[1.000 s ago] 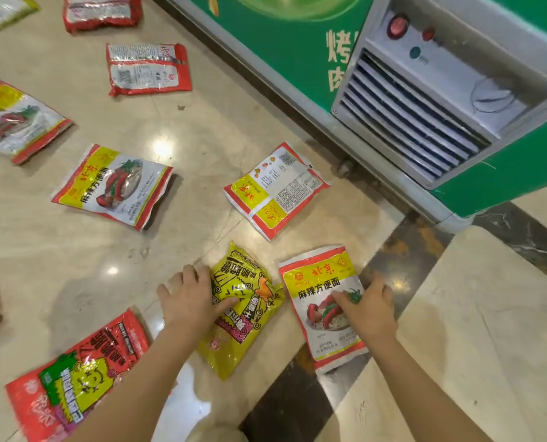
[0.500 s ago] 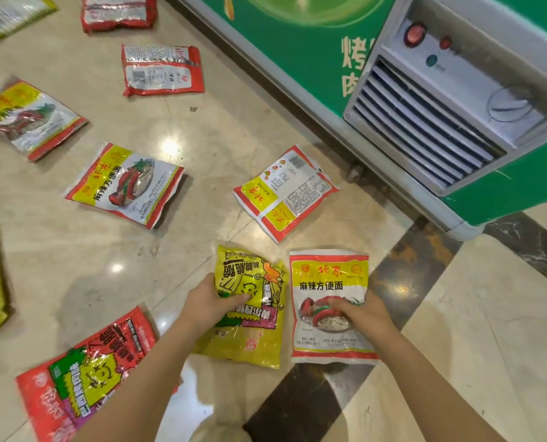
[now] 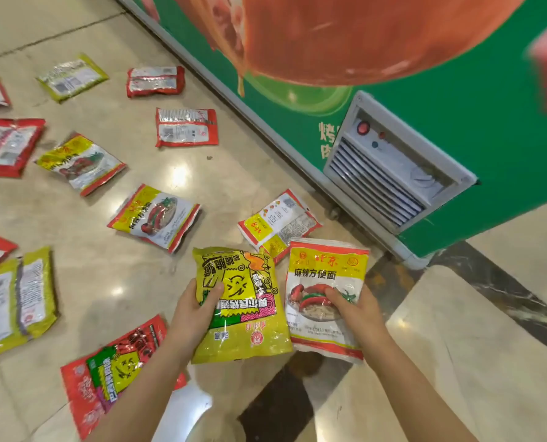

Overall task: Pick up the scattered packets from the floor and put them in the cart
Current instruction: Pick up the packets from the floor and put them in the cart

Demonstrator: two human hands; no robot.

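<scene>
My left hand [image 3: 193, 317] grips a yellow snack packet [image 3: 243, 311] by its left edge, lifted off the floor. My right hand [image 3: 356, 311] holds a white, yellow and red noodle packet [image 3: 325, 275] upright beside it. Several more packets lie scattered on the beige floor: a red one [image 3: 106, 374] under my left forearm, a white and yellow one [image 3: 275, 223] just beyond the held pair, another noodle packet [image 3: 154, 216] to the left. No cart is in view.
A green freezer cabinet [image 3: 457, 100] with a grey vent panel [image 3: 384, 173] runs along the right and back. More packets [image 3: 186, 127] lie farther back and at the left edge [image 3: 17, 301]. A dark marble strip [image 3: 285, 397] crosses the floor near me.
Both hands have lifted their packets off the floor and raised them upright. The camera has tilted up and back, showing more of the floor and the freezer.
</scene>
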